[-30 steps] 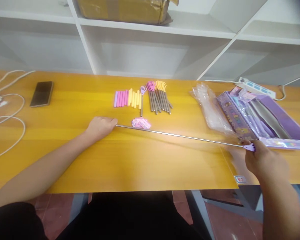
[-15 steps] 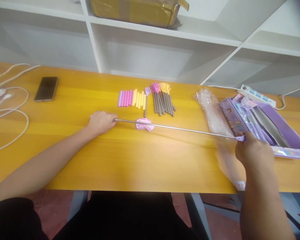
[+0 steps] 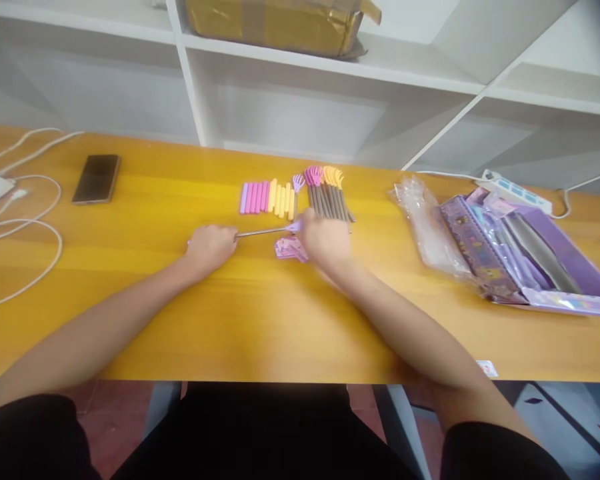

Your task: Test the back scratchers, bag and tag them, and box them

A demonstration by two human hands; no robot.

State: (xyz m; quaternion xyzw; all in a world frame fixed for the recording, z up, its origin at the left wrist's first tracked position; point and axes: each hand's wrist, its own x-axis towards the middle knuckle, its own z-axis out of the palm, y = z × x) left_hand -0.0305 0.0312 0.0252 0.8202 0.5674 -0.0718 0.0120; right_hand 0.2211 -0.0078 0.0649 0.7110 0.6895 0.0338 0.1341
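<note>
A telescopic back scratcher [image 3: 263, 233] stretches between my hands, its metal rod short. My left hand [image 3: 211, 251] is wrapped around its handle end, which is mostly hidden. At the other end, my right hand [image 3: 326, 239] grips the lilac claw head, slightly blurred. Just below the rod lie pink printed cards [image 3: 289, 248]. Behind my right hand, back scratcher rods with pink claws [image 3: 313, 176] and yellow claws [image 3: 333, 177] lie bunched, a single lilac claw [image 3: 299, 182] beside them. Left of these is a row of pink handles [image 3: 256, 197] and yellow handles [image 3: 282, 199].
A purple box [image 3: 575, 250] with wrapped items stands at the right, beside clear plastic bags [image 3: 425, 230] and a power strip [image 3: 517, 191]. A phone [image 3: 97, 179] and white cables [image 3: 55, 233] lie at the left. White shelves [image 3: 300, 110] rise behind the table.
My right hand has moved left with the claw head, from beside the purple box to near the cards. The long rod has collapsed to a short length. My left hand stays nearly in place.
</note>
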